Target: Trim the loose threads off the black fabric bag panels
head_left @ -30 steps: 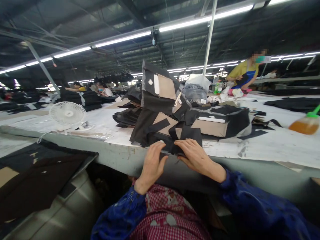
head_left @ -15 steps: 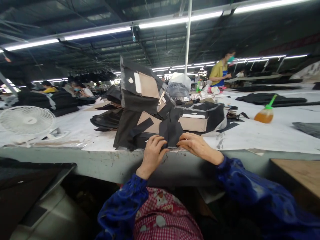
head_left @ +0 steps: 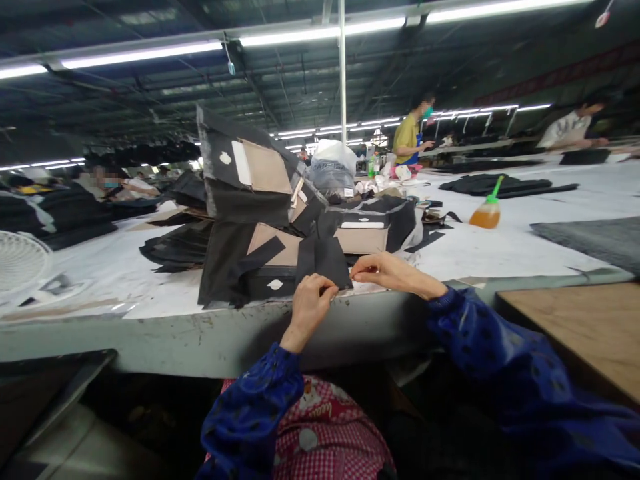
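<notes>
The left hand (head_left: 311, 310) curls over the lower edge of a soft black fabric panel (head_left: 324, 261), fingers and thumb clamped together on the cloth. The right hand (head_left: 395, 273), in a blue sleeve (head_left: 480, 333), comes in from about 2 o'clock with thumb and forefinger closed up at the panel's corner, though I cannot tell whether that grip holds cloth. The panel sits at 12 o'clock at the near edge of the bench (head_left: 150, 340), against a loose heap of black and tan cut garment pieces (head_left: 250, 200). It looks light and limp, apt to fold or drag its neighbours, so it seems best taken by the edge, with both hands spread along it. A white desk fan (head_left: 17, 263) stands at 9 o'clock, a plastic bag (head_left: 333, 167) rises behind the heap, an orange-filled squeeze bottle (head_left: 485, 215) stands near 2 o'clock, and a wooden board (head_left: 570, 327) lies at 3 o'clock.
</notes>
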A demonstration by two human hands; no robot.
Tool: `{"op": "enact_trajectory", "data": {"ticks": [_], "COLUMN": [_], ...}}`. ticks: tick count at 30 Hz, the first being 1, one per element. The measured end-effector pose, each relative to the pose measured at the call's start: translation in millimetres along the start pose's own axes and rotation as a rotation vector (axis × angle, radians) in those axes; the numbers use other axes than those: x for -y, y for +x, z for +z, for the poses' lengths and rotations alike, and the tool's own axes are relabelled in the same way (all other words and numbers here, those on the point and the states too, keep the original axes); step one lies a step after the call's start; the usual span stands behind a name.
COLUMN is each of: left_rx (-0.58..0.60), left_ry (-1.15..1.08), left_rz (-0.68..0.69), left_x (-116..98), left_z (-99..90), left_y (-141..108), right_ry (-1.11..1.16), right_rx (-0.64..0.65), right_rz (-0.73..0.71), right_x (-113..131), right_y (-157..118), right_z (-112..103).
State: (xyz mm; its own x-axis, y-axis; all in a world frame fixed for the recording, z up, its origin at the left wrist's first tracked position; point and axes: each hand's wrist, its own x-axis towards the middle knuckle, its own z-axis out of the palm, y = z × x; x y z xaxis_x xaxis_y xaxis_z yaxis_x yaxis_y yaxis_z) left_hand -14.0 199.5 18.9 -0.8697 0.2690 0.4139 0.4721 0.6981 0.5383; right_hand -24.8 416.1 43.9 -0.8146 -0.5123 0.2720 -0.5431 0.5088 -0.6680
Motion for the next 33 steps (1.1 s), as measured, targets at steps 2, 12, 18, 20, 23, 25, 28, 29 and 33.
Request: {"op": "enact_trajectory", "data": {"ticks": [2,12,18,20,23,25,28,29,33], "left_rx": [0.005,-0.028,-0.012,-0.002,0.016,0.025,0.000,-0.013,0.011], "left_ry": [0.005,-0.030,-0.022,-0.020,-0.023,-0.025,-0.035,-0.044,-0.046], "left_rz": [-0.027,-0.117,-0.140,-0.144,-0.143,-0.144,-0.174,-0.188,-0.197], "left_x": [-3,-4,-5,-5,-6,-6,-5,-4,-4], "left_z": [-0.8,-1.3,-2.0,-2.3,-2.8,-3.2,-4.1,-4.5,-6.8], "left_y": [1,8,11,11,12,12,12,12,13], "right_ry": [-0.035,0.033,0.131,0.138,0.135,0.118,0.089,0.087,0.179], "right_rx": [0.003,0.155,0.189,0.161,0.148,0.186,0.222,0.220,0.230], "right_rz": [-0.032,0.154,0.112,0.123,0.125,0.134,0.173,0.183,0.220], "right_x": [6,-14,-14,-13,-12,-12,-12,-13,-12], "right_y": [5,32,28,30,33,35,36,37,40], "right_z": [5,14,10,12,13,13,13,13,12]}}
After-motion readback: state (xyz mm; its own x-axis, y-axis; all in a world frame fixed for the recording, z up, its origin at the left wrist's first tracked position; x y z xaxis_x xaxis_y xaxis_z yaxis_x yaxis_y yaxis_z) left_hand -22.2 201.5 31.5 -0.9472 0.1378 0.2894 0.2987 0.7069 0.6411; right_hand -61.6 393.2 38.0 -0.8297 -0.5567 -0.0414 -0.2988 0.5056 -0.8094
